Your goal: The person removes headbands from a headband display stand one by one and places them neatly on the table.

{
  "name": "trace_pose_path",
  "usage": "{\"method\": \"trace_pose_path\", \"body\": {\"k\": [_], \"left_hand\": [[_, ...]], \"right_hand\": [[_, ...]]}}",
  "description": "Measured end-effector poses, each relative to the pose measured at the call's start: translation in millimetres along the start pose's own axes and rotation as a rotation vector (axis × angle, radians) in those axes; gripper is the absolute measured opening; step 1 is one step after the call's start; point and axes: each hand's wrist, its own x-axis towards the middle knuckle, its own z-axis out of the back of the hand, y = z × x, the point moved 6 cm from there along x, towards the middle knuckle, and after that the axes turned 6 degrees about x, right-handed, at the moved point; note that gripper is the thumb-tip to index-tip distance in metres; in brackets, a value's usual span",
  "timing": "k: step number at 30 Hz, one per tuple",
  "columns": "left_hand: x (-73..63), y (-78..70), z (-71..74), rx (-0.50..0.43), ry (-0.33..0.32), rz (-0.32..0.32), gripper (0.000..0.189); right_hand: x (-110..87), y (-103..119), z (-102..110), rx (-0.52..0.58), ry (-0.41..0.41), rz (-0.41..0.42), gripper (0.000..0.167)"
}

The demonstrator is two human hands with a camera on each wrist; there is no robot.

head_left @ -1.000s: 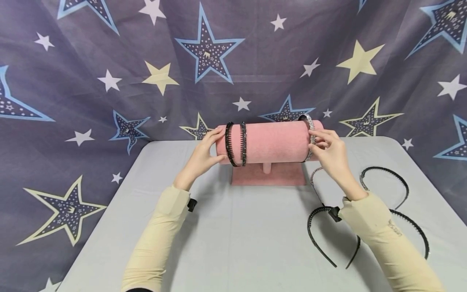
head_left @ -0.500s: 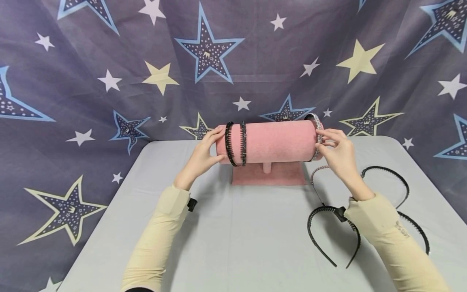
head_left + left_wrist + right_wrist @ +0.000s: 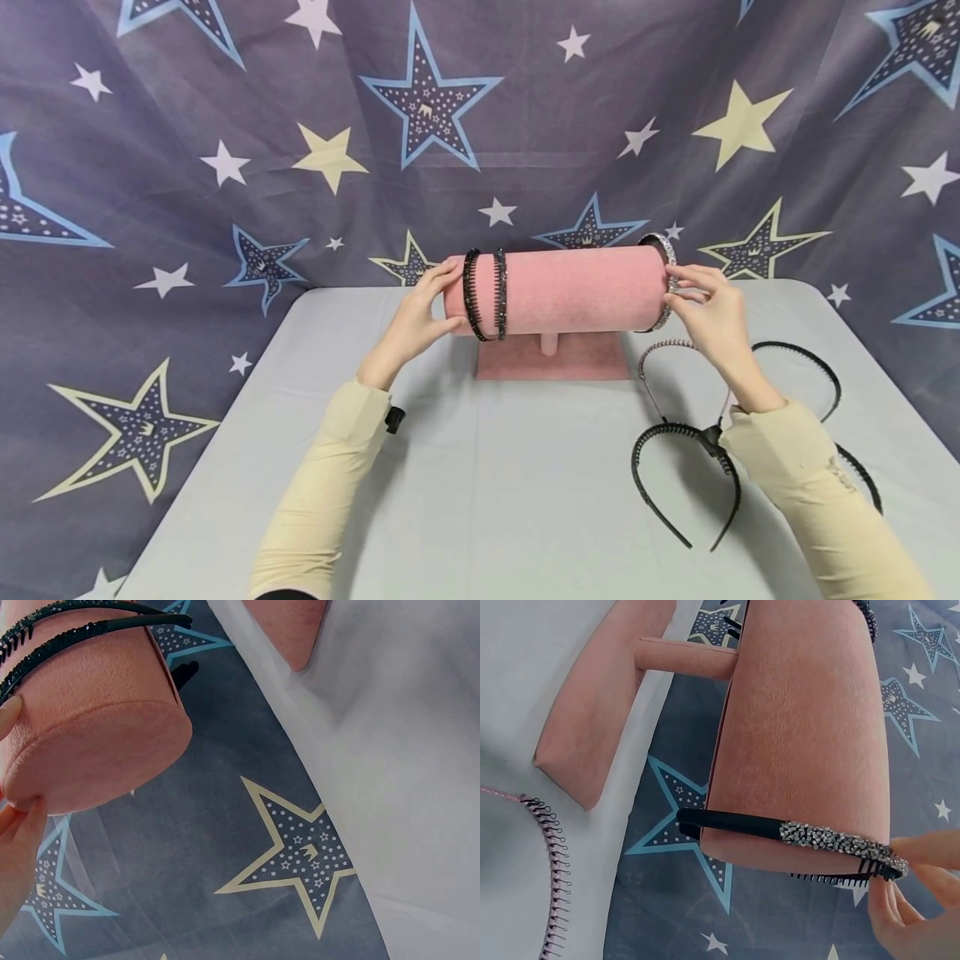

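Observation:
A pink velvet headband stand holds its padded roll crosswise at the back of the table. My left hand grips the roll's left end, thumb in front and fingers over the top. Close by, two black beaded headbands circle the roll: one near my fingers, the other just right of it. At the right end my right hand pinches a silver rhinestone headband between thumb and fingers. In the right wrist view this silver headband lies around the very end of the roll, its comb teeth poking past the edge.
Several headbands lie on the white table at right: a black one with a bow, a thin pink one and a black one. Another, partly under my right sleeve, is black. A star-patterned cloth hangs behind.
My right hand has moved right, sliding the silver headband along the roll to its right end. My left hand keeps its grip on the left end.

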Motion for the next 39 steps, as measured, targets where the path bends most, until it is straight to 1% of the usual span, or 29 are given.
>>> {"method": "trace_pose_path", "body": {"k": [7,11,17,23,28,36,39], "left_hand": [[-0.2,0.0,0.9,0.002,0.0,0.001,0.063],[0.0,0.3,0.5,0.003,0.002,0.001,0.063],[-0.2,1.3,0.1,0.004,0.0,0.006,0.063],[-0.5,2.6,-0.3,0.003,0.004,0.001,0.063],[-0.4,2.9,-0.5,-0.011,0.001,0.0,0.064],[-1.2,2.2,-0.1,-0.017,-0.008,-0.011,0.064],[-0.9,1.6,-0.4,-0.015,-0.007,-0.012,0.064]], "right_hand": [[0.5,-6,4,-0.042,0.004,-0.02,0.034],[0.2,-8,7,-0.064,0.001,-0.015,0.034],[0.0,-7,11,-0.1,-0.013,-0.01,0.035],[-0.8,-7,15,-0.105,-0.024,-0.015,0.036],[-2.7,-10,22,-0.118,-0.045,-0.03,0.035],[-7.8,-17,35,-0.169,-0.036,-0.065,0.036],[-8.9,-21,40,-0.166,-0.03,-0.078,0.037]]}}
